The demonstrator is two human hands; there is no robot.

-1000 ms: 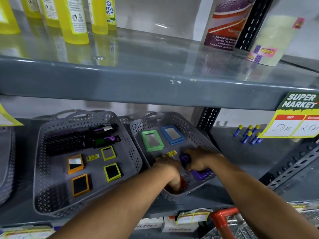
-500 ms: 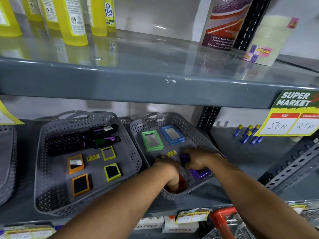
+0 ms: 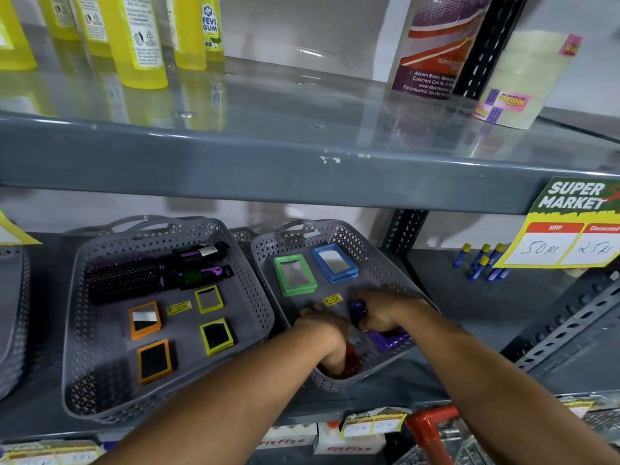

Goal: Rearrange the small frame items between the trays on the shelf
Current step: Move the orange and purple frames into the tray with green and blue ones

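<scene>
Two grey perforated trays sit on the lower shelf. The left tray point(image 3: 80, 330) holds two orange frames point(image 3: 145, 319) and two yellow-green frames point(image 3: 216, 335), plus black hairbrushes point(image 3: 151, 273) at its back. The right tray point(image 3: 375, 260) holds a green frame point(image 3: 294, 275) and a blue frame point(image 3: 334, 263) at the back. Both my hands are inside the right tray's front. My left hand point(image 3: 327, 333) is closed over a red-orange frame point(image 3: 352, 357), mostly hidden. My right hand point(image 3: 379, 312) grips a purple frame point(image 3: 389, 338).
The upper shelf edge point(image 3: 302, 169) hangs low over the trays, with yellow gum bottles point(image 3: 144, 38) on it. Blue glue sticks point(image 3: 483, 263) lie right of the trays, behind a price sign point(image 3: 570, 226). Another grey tray point(image 3: 13, 313) stands at far left. A red cart handle point(image 3: 429, 427) is below.
Both hands stay in the right tray's front and have barely shifted. The frames in the left tray have not moved.
</scene>
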